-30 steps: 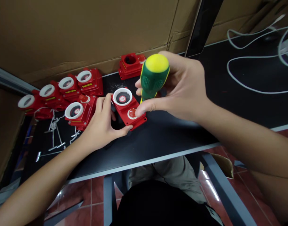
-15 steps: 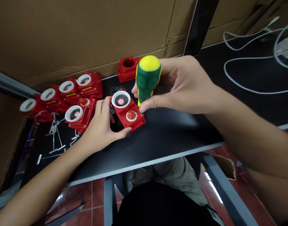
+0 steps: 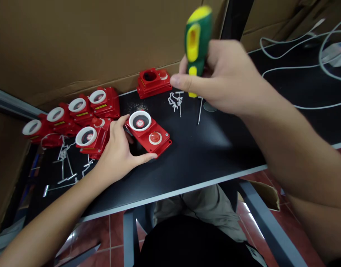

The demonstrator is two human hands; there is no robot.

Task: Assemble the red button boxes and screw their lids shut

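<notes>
Black table [image 3: 192, 155]; left hand [image 3: 118, 142], centre-left, pinches red box [image 3: 144, 135]; right hand [image 3: 223, 76], upper right, grips screwdriver [image 3: 201, 44]. Box could skid if left pinch slackens.

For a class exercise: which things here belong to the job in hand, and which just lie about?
Probably belongs: screwdriver in the right hand; red unit in the left hand; other red units.
Probably just lying about: white cable; pale crumbs.
</notes>
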